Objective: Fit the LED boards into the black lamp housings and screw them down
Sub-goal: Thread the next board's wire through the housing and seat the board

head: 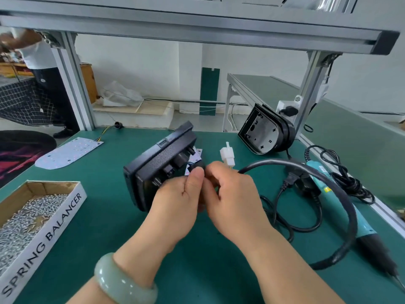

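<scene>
**Clearances about the tilted lamp housing (160, 163).** Left of it, open green mat (105, 183) runs between the screw box (41, 216), nearer, and 1 LED board (68, 153), farther. To its right, the left hand (175, 200) and right hand (232, 194), a looped black cable (280, 161), a screwdriver (367, 229) and a 2nd housing (263, 132) crowd the mat. Above it, a frame beam (197, 27) limits height.

The green counter (105, 227) carries an LED board (68, 153) at upper left, a box of screws (54, 229) at lower left, and a black housing (265, 132), screwdriver (328, 189) and cables (348, 181) at right.
</scene>
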Tool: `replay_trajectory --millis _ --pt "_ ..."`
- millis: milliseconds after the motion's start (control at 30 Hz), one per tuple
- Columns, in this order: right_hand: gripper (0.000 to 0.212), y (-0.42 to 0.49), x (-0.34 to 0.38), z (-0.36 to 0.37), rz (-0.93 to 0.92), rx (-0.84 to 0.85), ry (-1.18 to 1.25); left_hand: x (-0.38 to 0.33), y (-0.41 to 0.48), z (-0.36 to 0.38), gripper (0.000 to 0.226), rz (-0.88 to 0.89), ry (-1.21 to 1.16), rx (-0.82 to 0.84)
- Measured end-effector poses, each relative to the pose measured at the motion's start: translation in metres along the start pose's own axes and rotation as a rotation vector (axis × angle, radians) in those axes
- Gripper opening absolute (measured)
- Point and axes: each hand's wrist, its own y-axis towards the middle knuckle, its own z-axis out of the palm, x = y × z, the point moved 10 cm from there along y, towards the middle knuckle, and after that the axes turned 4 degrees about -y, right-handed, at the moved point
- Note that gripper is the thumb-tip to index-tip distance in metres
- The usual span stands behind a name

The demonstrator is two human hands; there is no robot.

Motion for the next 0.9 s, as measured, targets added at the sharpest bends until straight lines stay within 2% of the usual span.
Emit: replay_trajectory --millis 100,200,267,367,500,667,767,833,900 --pt "0.028 0.001 0.012 -0.010 -0.061 -0.075 -0.120 -0.001 -0.001 -0.009 0.041 0.007 -0.117 -0.137" --pt "0.022 0.001 0.024 -0.005 -0.098 -0.024 -0.112 0.006 0.001 -0.015 0.045 -0.048 -0.411 -0.224" --pt "0.021 0.001 0.026 0.000 -0.109 0.008 -0.105 0.012 0.003 -0.004 0.043 -0.119 -0.537 -0.134" --pt "0.024 0.003 0.020 -0.001 -0.091 -0.008 -0.097 0.009 0.003 0.016 0.027 -0.156 -0.576 0.015" --pt "0.026 0.005 0.023 -0.006 -0.104 -0.006 -0.074 0.008 0.006 0.014 0.036 -0.218 -0.670 -0.009" --pt "0.020 0.005 0.023 -0.002 -0.107 0.048 0.104 0.012 0.012 0.014 0.033 -0.431 -1.022 -0.038" --pt "0.023 0.001 0.018 0.002 -0.093 0.093 0.270 0.010 0.014 0.015 0.037 -0.426 -1.033 0.010" --pt "0.025 -0.001 0.012 0.005 -0.059 0.108 0.325 0.011 0.014 0.012 0.042 -0.379 -0.944 0.022" --pt "0.028 -0.003 -0.003 0.012 0.054 0.120 0.346 0.013 0.014 0.010 0.038 -0.343 -0.828 0.038"
